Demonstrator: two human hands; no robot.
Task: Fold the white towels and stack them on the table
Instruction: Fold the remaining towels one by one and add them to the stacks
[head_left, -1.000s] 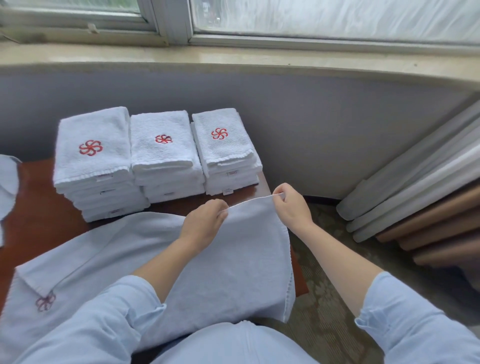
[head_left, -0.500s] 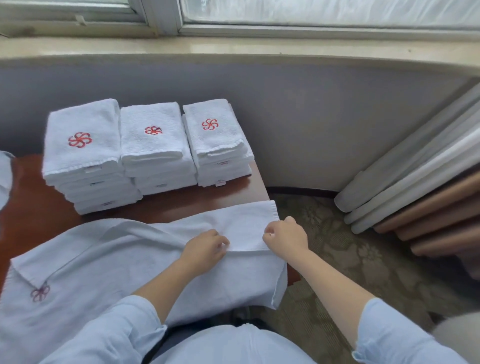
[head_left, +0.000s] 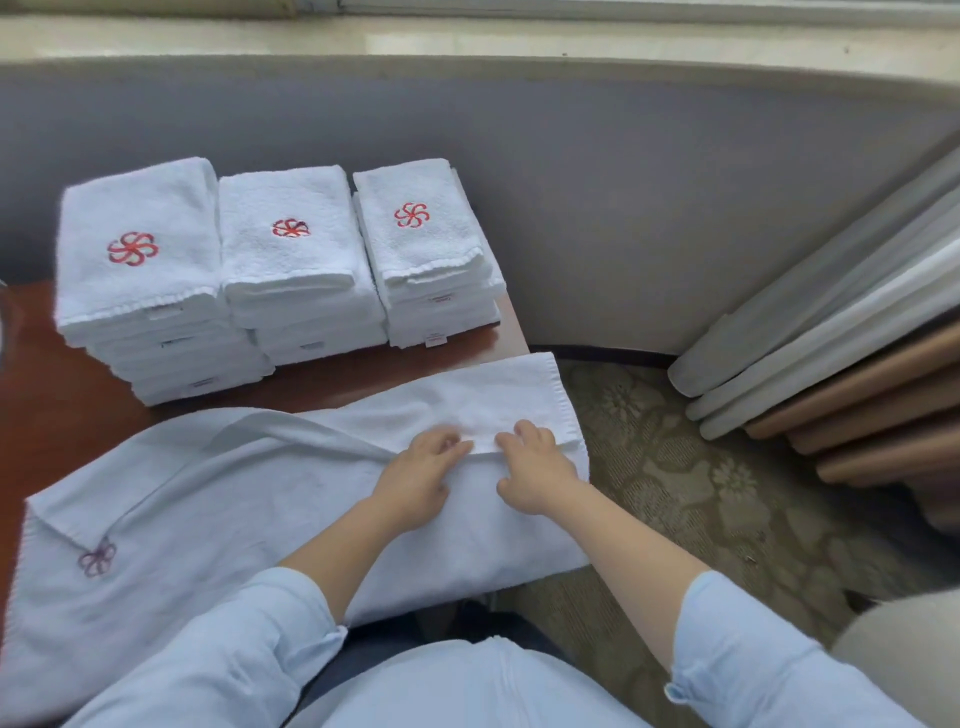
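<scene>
A white towel lies spread across the near part of the brown table, and its right end hangs over the table's edge. Its far right portion is folded toward me as a flap. My left hand and my right hand sit side by side on the flap's near edge, fingers pressing down on it and thumbs on the layer below. The left fingers are blurred. A faded flower logo shows at the towel's left corner. Three stacks of folded white towels with red logos stand behind: left, middle, right.
A grey wall under a window sill runs behind the table. Gathered white and brown curtains lean at the right over patterned carpet. My lap and light blue sleeves fill the bottom of the view.
Both hands brought the towel's far right edge down and toward me, laying it as a flap on the towel. The view has tilted downward.
</scene>
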